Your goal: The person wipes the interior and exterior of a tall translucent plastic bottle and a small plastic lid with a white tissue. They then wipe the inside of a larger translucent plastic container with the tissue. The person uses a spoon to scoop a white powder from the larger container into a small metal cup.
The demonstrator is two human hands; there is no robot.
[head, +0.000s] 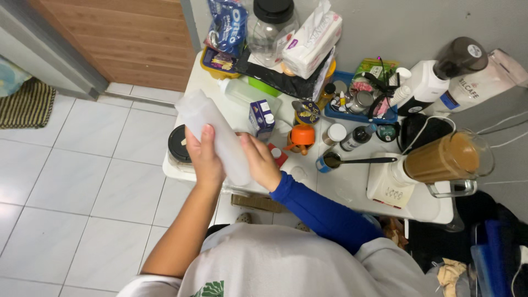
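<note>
Grey-white shirt (258, 264) fills the bottom of the view, both arms reaching up from it to the table edge. Left arm bare, bent, wrist raised; left hand (203, 157) wraps the translucent plastic bottle (212, 129) from its left side, thumb up along the wall, fingers curled round behind, closed firmly on it. Right arm in a blue sleeve (319, 212), elbow out to the right, forearm angled in; right hand (259, 162) presses against the bottle's lower right side, palm on it, fingers partly folded. How tight that grip is, hard to tell, but contact is clear. Bottle tilted, top end leaning up-left, held in the air over the front left edge of the white table (352, 190), not resting on it.

Just beside the right hand: small blue-and-white carton (261, 118), small red item (278, 155), orange-lidded cup (302, 137). Left of the hands, a round jar with a black lid (179, 146) at the table corner. Further right, a blue can with a black spoon (360, 160) in it, then a blender jug (445, 159) of brown liquid on a white base. Tissue box (312, 41) and clear jar (270, 27) at the far side. Tiled floor (82, 181) to the left.
</note>
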